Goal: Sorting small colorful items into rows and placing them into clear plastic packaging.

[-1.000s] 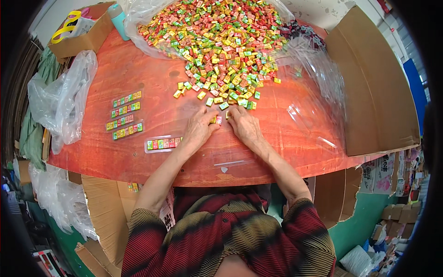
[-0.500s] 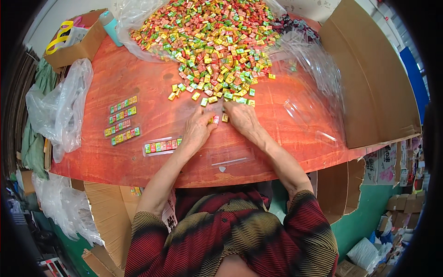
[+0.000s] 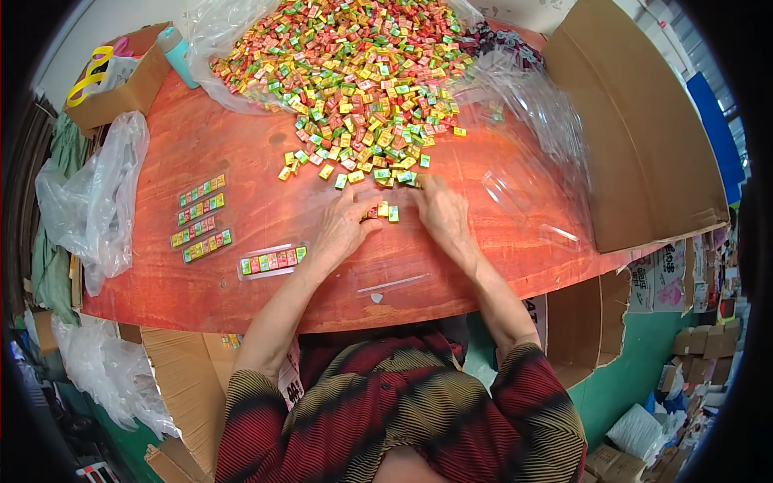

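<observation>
Between my hands a short row of small coloured boxes, with yellow, red and green faces, stands on the red table. My left hand curls around the row's left end, thumb on the near side and fingers beyond, covering part of it. To the right of the row, my right hand reaches forward with its fingers extended. Its fingertips are beside loose boxes at the near edge of a big heap of the same boxes. Whether they touch one is unclear.
Left of my left forearm lies a clear tray filled with a row of boxes; several more filled rows lie farther left. Empty clear trays are on the right. Cardboard, plastic bags and a blue bottle edge the table.
My right hand has moved right, away from the row, uncovering a yellow-green box now at the row's right end. My left hand stays at the row. The whole view has shifted slightly.
</observation>
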A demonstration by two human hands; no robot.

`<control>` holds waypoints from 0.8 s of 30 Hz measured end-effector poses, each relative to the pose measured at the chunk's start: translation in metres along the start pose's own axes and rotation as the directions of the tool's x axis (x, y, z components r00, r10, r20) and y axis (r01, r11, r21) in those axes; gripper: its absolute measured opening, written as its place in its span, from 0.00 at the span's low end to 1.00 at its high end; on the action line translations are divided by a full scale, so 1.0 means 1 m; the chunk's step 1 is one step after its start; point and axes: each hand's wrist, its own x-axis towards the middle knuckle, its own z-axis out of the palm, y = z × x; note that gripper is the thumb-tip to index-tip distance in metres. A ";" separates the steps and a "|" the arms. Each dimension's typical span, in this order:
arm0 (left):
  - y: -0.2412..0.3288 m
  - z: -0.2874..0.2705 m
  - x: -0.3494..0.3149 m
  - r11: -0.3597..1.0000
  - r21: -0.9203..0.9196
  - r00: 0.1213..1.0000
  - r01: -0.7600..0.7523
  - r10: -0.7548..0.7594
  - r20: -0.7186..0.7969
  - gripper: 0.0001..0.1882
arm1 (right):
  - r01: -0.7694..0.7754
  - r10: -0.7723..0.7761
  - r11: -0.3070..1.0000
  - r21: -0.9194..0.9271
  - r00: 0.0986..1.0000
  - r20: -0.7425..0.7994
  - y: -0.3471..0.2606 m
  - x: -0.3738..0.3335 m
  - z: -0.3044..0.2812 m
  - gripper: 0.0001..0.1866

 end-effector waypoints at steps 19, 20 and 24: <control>0.007 0.010 0.000 0.997 0.033 0.997 0.075 -0.074 -0.019 0.14 | -0.043 0.043 0.999 -0.008 0.998 0.036 0.032 -0.023 -0.015 0.09; 0.009 0.008 0.002 0.995 0.043 0.996 0.091 -0.090 -0.008 0.14 | -0.050 0.051 0.999 -0.009 0.998 0.034 0.029 -0.023 -0.018 0.09; 0.008 0.008 0.003 0.998 0.003 0.998 0.058 -0.058 -0.032 0.14 | -0.052 0.052 0.998 0.018 0.998 0.023 0.017 -0.022 -0.015 0.09</control>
